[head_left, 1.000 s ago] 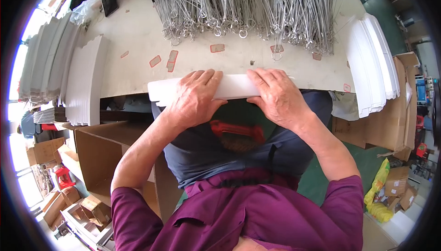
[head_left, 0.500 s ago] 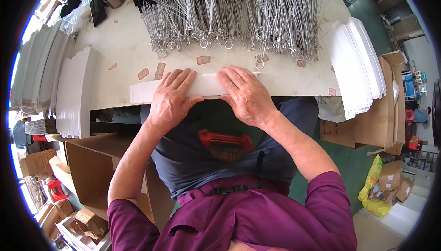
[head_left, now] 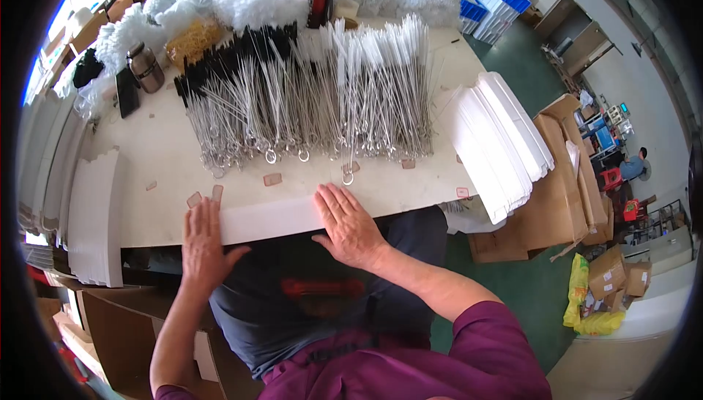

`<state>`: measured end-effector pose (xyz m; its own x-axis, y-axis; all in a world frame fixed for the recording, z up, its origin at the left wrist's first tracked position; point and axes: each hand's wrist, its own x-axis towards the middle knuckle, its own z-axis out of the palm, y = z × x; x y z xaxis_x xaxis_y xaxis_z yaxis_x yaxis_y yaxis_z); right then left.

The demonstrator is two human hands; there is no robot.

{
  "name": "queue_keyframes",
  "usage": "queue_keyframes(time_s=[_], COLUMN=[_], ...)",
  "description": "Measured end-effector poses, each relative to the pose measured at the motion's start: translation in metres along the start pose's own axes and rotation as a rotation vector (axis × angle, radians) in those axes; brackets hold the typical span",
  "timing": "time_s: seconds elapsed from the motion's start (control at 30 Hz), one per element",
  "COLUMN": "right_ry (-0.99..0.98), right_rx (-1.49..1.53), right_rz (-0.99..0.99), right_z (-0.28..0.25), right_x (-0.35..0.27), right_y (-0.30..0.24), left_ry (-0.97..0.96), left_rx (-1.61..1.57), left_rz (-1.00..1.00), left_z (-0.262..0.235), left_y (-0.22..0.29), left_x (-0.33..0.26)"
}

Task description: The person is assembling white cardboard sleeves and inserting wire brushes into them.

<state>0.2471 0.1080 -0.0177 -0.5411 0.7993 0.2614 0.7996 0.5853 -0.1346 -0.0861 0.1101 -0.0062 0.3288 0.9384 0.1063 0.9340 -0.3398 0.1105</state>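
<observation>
Cream-coloured worktable (head_left: pixel 395 188) bears a broad row of silvery wire brushes with looped ends (head_left: pixel 384 107); along its front edge lies a long, white, card-like strip (head_left: pixel 267 221). Your left hand (head_left: pixel 203 253) and right hand (head_left: pixel 348 232), at its two sides, now lie farther apart, baring and probably flattening more length; fingers extended, thumbs spread, grasping nothing.

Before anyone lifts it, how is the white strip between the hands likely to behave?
The white strip looks thin, so probably light. Its fairly straight edges between left hand and right hand suggest some stiffness; being long, it might bend.
</observation>
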Motion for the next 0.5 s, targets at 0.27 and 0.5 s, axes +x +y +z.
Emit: queue_keyframes(time_s=[0.27, 0.5], right_ry=[0.031, 0.161], right_rx=[0.003, 0.020], right_rz=[-0.052, -0.170], right_z=[0.001, -0.006], right_x=[0.008, -0.009], right_y=[0.007, 0.020], left_ry=[-0.008, 0.123], left_rx=[-0.037, -0.040], left_rz=[0.220, 0.311], left_z=[0.013, 0.009], left_y=[0.082, 0.077], left_x=[0.044, 0.028])
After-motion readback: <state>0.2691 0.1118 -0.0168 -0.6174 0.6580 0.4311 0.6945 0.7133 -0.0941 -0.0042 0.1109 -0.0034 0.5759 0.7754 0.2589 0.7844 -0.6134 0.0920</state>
